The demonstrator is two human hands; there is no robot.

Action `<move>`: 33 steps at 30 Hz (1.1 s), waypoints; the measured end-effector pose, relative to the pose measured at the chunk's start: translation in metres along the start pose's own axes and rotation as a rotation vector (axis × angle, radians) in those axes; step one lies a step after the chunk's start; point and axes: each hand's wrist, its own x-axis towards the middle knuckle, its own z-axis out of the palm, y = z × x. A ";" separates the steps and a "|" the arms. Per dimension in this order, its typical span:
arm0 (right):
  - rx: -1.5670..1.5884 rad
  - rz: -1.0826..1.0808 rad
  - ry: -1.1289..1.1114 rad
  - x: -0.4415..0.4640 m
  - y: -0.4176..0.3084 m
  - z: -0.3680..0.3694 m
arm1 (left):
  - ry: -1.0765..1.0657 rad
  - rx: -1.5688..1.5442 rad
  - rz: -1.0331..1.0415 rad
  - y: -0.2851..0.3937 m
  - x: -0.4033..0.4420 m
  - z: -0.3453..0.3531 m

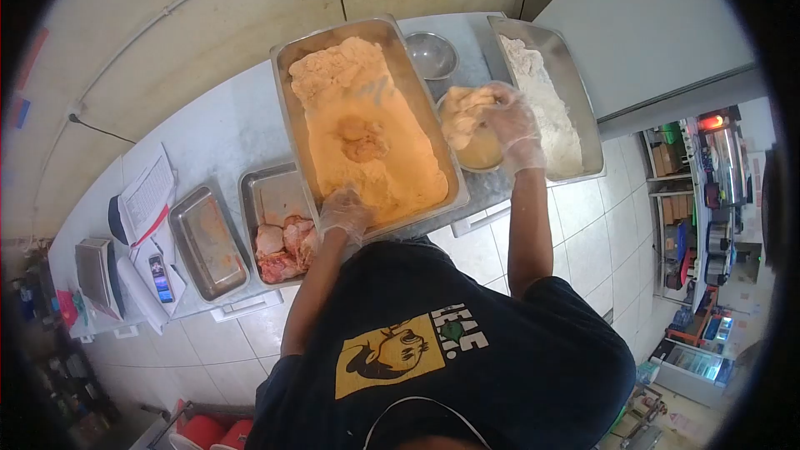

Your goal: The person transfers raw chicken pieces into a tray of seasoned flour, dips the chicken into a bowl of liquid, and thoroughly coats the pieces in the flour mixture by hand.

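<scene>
In the head view my right hand (510, 121), in a clear plastic glove, grips a pale, orange-coated chicken piece (467, 112). It holds the piece over a bowl of yellowish liquid (481, 152). My left hand (346, 212), also gloved, rests at the near edge of a big metal tray (457, 187) of orange breading (408, 150). Its fingertips are in or against the breading, so their grip is unclear. Another coated piece (364, 140) lies in the middle of that tray, partly sunk in the powder.
A tray of raw chicken (283, 246) sits left of the breading tray, beside a stained metal tray (210, 242). On the right is a tray of white flour (546, 108). An empty steel bowl (432, 54) stands behind. Papers (150, 192) and a phone (160, 277) lie far left.
</scene>
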 end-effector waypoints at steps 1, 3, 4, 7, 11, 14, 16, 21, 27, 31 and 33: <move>-0.113 0.014 0.049 0.012 0.011 -0.014 | -0.081 0.043 0.007 0.003 -0.001 -0.001; -0.130 0.036 0.105 0.042 0.050 -0.030 | -0.060 -0.023 0.009 -0.013 0.013 0.025; -0.143 0.057 0.161 0.054 0.069 -0.033 | -0.037 -0.086 0.010 -0.021 0.020 0.039; -0.090 0.135 0.205 0.079 0.109 -0.032 | -0.019 0.015 0.025 -0.028 0.030 0.053; 0.042 0.107 0.204 0.112 0.188 -0.026 | 0.072 -0.045 -0.059 -0.024 0.025 0.046; 0.150 0.231 0.277 0.095 0.185 -0.012 | -0.100 -0.053 -0.076 -0.032 0.037 0.056; -0.214 0.220 0.300 0.096 0.201 -0.008 | -0.043 -0.037 -0.076 -0.035 0.039 0.064; -0.636 0.372 0.224 0.053 0.122 0.010 | -0.072 0.011 0.010 -0.035 0.033 0.057; -0.676 0.125 0.190 0.080 0.218 0.011 | -0.087 0.026 0.050 -0.043 0.038 0.068; -1.138 -0.043 0.159 0.093 0.235 0.020 | -0.036 0.056 -0.041 -0.035 0.034 0.063; -0.986 0.080 0.208 0.096 0.236 0.023 | -0.055 0.031 -0.069 -0.027 0.028 0.051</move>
